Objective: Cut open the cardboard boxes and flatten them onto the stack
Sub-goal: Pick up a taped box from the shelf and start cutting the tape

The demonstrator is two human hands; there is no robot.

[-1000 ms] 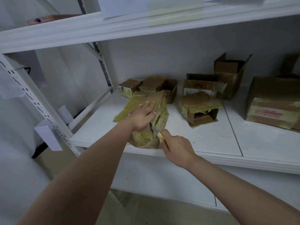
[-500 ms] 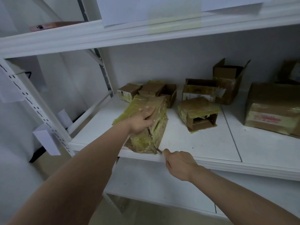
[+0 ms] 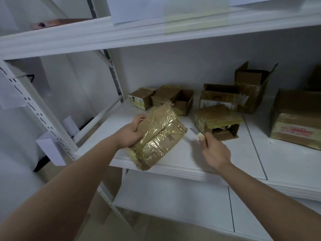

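Your left hand [image 3: 129,134] grips the taped box [image 3: 157,136] by its edge; right hand [image 3: 214,151] closed on the knife [image 3: 195,132]. Box looks light, tape slick: hold by cardboard edges.

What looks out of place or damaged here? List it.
The tape-wrapped box in the left hand lies tilted, its near corner jutting past the shelf edge. The box with a torn front gapes open, its tape ragged. A phone lies on the upper shelf, odd among cartons.

Knife [image 3: 198,133] handle hidden in right hand [image 3: 215,152]; far-right box [image 3: 295,119] cropped (label print unreadable).
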